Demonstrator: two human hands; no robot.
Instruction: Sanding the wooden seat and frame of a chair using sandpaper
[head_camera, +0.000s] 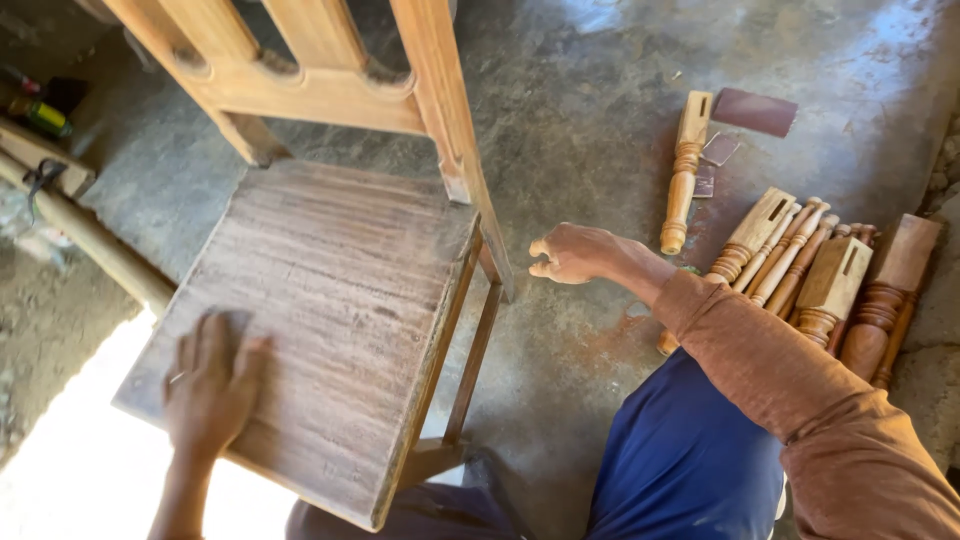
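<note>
Chair seat pressed flat under the left hand, right hand held loose in the air beside it.

The floor (580, 130), grey and dusty, is spread under everything. The chair (320, 270) is set in the middle, its bare wooden seat turned up to the camera, its slatted back at the top. A row of turned legs (810, 270) is laid on the floor at right, one more leg (683, 170) apart above them, sandpaper (755, 110) just beside it. The left hand (210, 385) is spread palm-down on the seat's near corner, nothing gripped. The right hand (570, 252) is half curled just off the chair's side, nothing seen held.
</note>
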